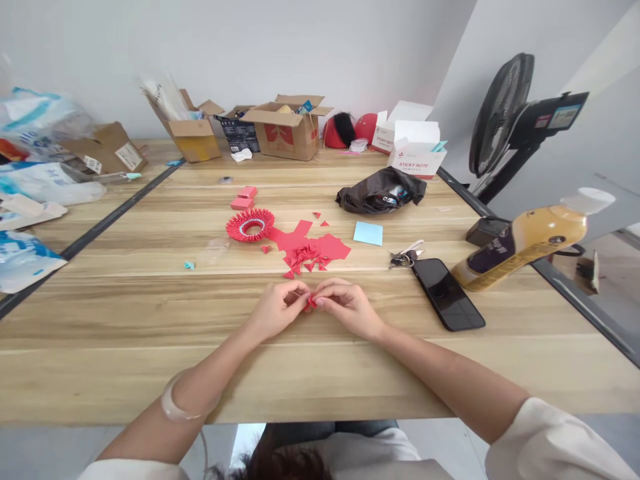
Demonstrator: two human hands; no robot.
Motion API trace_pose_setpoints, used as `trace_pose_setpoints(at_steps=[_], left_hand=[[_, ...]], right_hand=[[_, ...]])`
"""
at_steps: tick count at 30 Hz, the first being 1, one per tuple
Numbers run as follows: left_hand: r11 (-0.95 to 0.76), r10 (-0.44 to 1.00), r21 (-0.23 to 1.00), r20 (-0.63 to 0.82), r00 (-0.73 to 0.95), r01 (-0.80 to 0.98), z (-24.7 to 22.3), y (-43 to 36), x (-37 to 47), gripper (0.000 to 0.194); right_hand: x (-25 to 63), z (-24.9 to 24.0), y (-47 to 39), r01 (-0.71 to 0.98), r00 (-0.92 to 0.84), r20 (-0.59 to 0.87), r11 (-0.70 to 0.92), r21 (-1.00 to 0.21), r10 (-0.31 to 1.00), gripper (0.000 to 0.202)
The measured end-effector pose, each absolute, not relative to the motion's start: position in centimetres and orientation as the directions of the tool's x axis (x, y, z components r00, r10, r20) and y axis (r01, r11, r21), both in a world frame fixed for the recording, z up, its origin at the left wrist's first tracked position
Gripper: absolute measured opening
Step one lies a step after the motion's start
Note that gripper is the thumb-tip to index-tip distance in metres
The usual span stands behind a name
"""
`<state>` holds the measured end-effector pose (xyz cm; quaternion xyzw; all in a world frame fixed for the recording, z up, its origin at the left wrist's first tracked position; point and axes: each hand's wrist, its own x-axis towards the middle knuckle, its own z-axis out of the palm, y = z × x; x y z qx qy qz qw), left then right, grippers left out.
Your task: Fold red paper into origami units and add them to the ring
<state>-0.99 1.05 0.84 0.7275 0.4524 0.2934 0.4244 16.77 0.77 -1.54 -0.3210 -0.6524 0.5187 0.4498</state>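
Between my two hands, near the front middle of the table, is a small red paper piece (312, 301), mostly covered by fingertips. My left hand (281, 308) pinches it from the left side, and my right hand (349, 308) pinches it from the right. Just beyond the hands lies a pile of red folded paper triangles (306, 255) on flat red paper sheets (336, 247). To the pile's left stands a round ring of red folded pieces (250, 225) with a light blue inner band. Two small stacks of red paper (243, 203) lie behind the ring.
Right of the pile are a blue note pad (368, 233), keys (403, 259), a black phone (449, 295) and a large yellow bottle (523, 243). Farther back are a black bag (381, 191), cardboard boxes (285, 137) and sticky note boxes (416, 157). Plastic packages (45, 183) lie at left.
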Motion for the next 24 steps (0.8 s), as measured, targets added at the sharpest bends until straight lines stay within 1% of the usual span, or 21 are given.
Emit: trace_pose_setpoints(at_steps=[2, 4, 6, 10, 14, 17, 20, 24], left_hand=[[-0.259, 0.895, 0.875, 0.058, 0.441, 0.41, 0.8, 1.1, -1.0, 0.02], [-0.296, 0.891, 0.849, 0.081, 0.446, 0.438, 0.6, 1.1, -1.1, 0.018], [-0.297, 0.9, 0.837, 0.084, 0.427, 0.46, 0.4, 1.2, -1.1, 0.014], [-0.165, 0.939, 0.885, 0.005, 0.345, 0.435, 0.0, 1.3, -1.1, 0.01], [-0.029, 0.943, 0.946, -0.081, 0.322, 0.324, 0.0, 1.3, -1.0, 0.013], [0.043, 0.947, 0.972, -0.113, 0.3, 0.232, 0.0, 1.5, -1.1, 0.018], [0.062, 0.951, 0.984, -0.11, 0.29, 0.168, -0.3, 1.6, -1.3, 0.019], [0.019, 0.946, 0.984, -0.075, 0.315, 0.179, -0.5, 1.6, -1.5, 0.017]], right_hand=[[16.7, -1.7, 0.9, -0.118, -0.403, 0.169, 0.132, -0.984, 0.899, 0.016], [16.6, -1.9, 0.9, -0.17, -0.434, 0.079, 0.004, -0.985, 0.897, 0.023], [16.5, -2.1, 1.0, -0.174, -0.453, 0.03, -0.055, -0.983, 0.891, 0.028], [16.6, -2.2, 1.0, -0.14, -0.458, -0.001, -0.073, -0.987, 0.889, 0.026], [16.7, -2.2, 1.2, -0.17, -0.447, -0.006, -0.092, -0.981, 0.895, 0.025], [16.8, -2.3, 1.4, -0.216, -0.439, -0.003, -0.109, -0.97, 0.898, 0.026], [16.9, -2.3, 1.5, -0.234, -0.423, -0.004, -0.113, -0.966, 0.906, 0.026], [17.0, -2.2, 1.5, -0.255, -0.42, 0.027, -0.09, -0.963, 0.907, 0.026]])
